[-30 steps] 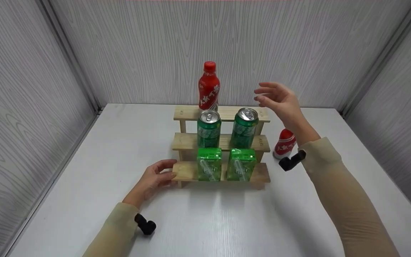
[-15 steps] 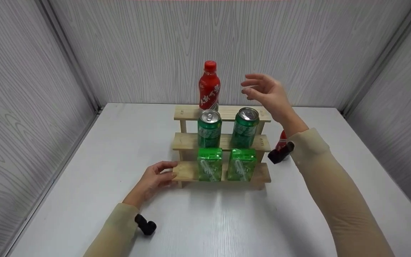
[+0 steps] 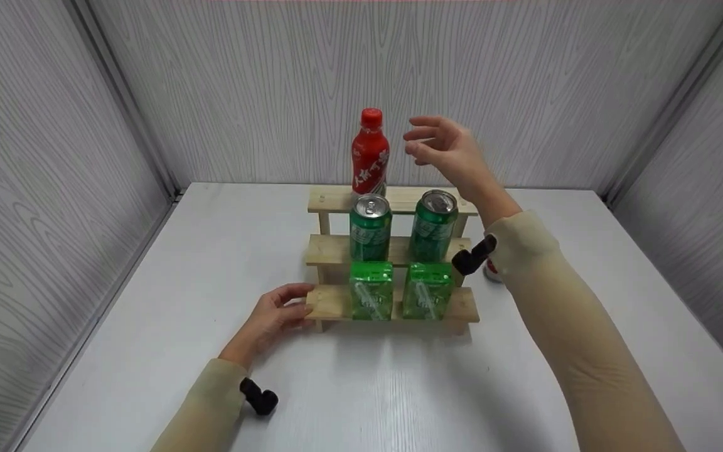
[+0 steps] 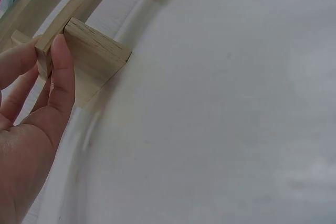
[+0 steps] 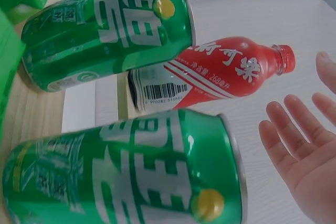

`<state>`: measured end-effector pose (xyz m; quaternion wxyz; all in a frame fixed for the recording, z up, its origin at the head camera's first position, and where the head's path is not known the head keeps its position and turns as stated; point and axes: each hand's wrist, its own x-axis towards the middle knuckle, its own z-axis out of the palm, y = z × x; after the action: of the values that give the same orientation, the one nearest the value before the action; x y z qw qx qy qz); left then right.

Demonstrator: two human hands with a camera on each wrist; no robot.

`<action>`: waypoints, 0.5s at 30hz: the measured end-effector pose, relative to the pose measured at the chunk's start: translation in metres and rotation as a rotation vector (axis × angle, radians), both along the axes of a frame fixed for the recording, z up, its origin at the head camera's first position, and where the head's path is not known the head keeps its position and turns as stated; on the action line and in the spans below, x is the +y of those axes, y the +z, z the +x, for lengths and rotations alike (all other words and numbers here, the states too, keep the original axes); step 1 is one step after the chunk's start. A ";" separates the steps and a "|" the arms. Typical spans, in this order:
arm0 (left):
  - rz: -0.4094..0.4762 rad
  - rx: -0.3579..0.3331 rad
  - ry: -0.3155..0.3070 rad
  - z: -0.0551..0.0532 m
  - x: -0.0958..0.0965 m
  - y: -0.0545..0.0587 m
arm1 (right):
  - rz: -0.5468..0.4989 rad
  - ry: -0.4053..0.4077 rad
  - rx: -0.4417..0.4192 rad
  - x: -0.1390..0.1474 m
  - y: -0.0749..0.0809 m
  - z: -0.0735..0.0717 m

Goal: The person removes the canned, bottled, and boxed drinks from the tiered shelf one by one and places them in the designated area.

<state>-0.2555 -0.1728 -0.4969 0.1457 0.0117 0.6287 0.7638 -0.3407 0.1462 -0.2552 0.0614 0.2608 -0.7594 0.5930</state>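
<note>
My left hand (image 3: 273, 317) pinches the left end of the bottom step of a three-tier wooden display rack (image 3: 329, 304); in the left wrist view, thumb and fingers lie on either side of the board's end (image 4: 46, 51). Up by the top step my right hand (image 3: 452, 154) is raised with loosely bent fingers, holding nothing. A red cola bottle (image 3: 370, 160) stands upright on that step, a small gap left of the right fingertips. In the right wrist view, the cola bottle (image 5: 231, 69) shows beyond two green soda cans (image 5: 121, 30), and the hand's palm is turned toward it.
The middle step bears the left can (image 3: 369, 238) and the right can (image 3: 432, 235). On the bottom step stand two green drink cartons, the left carton (image 3: 371, 295) and the right carton (image 3: 427, 295). Another red bottle (image 3: 492, 272), mostly hidden by the right sleeve, is on the table.
My right hand has moved left and a little up, toward the red cola bottle on the top step. Its sleeve now covers most of the other red bottle. The left hand keeps its place.
</note>
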 end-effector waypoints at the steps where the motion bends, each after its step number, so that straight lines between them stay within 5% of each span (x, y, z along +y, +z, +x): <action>1: -0.007 0.000 0.001 0.000 0.000 -0.001 | 0.004 0.005 0.000 -0.003 0.003 0.003; 8: -0.037 -0.004 0.015 0.004 -0.004 -0.002 | 0.031 0.003 -0.018 -0.023 0.010 0.011; 15: -0.049 0.009 0.016 0.002 -0.005 0.000 | 0.032 -0.008 -0.037 -0.030 0.000 -0.005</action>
<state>-0.2535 -0.1774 -0.4965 0.1370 0.0065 0.6481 0.7491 -0.3461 0.1162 -0.2549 0.0456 0.2477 -0.7707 0.5854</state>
